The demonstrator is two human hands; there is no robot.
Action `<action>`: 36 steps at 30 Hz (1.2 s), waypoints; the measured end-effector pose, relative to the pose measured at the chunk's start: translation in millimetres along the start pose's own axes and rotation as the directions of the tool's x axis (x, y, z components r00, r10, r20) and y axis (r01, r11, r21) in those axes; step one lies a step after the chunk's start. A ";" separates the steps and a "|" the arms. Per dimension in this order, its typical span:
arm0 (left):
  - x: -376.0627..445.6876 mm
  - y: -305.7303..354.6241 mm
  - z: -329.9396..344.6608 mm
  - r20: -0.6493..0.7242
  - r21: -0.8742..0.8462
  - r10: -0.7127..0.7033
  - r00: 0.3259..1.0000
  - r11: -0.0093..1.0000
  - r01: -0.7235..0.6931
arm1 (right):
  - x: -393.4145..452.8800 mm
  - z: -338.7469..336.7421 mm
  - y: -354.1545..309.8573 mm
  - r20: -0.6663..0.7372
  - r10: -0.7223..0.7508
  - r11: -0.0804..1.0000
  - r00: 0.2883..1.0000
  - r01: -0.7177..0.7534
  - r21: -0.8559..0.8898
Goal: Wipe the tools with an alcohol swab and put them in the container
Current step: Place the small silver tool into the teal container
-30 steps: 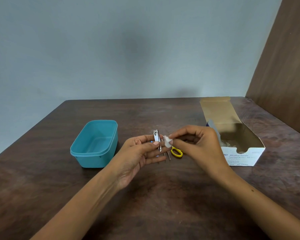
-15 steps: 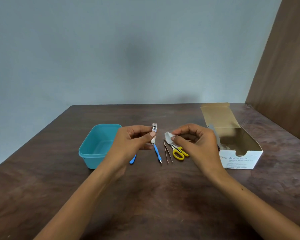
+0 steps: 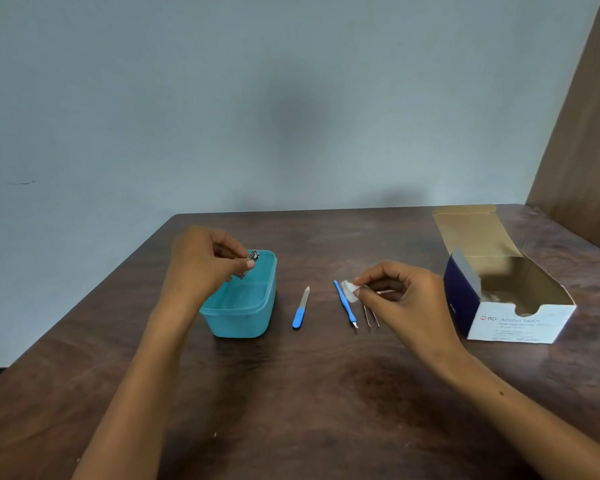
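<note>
Nail clipper [image 3: 252, 260] pinched in left hand [image 3: 201, 261] over teal container [image 3: 243, 306]; swab [image 3: 349, 290] pinched in right hand [image 3: 404, 299].

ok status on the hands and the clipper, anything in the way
Left hand pinches nail clipper above teal container. Right hand pinches swab. Drop path looks clear.
</note>
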State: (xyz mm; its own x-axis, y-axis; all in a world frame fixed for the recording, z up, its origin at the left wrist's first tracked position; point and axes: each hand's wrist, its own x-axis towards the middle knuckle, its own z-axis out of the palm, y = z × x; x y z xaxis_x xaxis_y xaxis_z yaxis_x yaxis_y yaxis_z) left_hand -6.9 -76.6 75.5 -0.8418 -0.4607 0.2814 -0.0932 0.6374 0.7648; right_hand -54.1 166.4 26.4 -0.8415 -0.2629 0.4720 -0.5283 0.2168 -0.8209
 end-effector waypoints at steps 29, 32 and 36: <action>-41.2 7.0 99.0 0.274 0.447 0.255 0.927 0.820 -0.358 | 13.4 -24.7 25.5 -0.064 0.010 0.995 0.998 -0.016 -0.094; -45.0 7.0 100.4 0.306 0.533 0.190 0.933 0.778 -0.333 | 13.5 -25.5 27.2 -0.058 0.014 0.994 0.998 -0.020 -0.107; -40.0 3.1 98.6 0.275 0.506 0.137 0.952 0.821 -0.265 | 12.7 -24.0 27.0 -0.040 0.012 0.994 0.999 -0.016 -0.111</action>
State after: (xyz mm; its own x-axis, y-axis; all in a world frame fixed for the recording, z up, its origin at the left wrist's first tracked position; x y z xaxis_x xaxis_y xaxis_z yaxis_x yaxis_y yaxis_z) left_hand -26.0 4.7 9.5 -0.9600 -0.1810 0.2136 -0.1228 0.9578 0.2598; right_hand -81.8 191.5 18.0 -0.8514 -0.2221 0.4752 -0.5241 0.3236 -0.7878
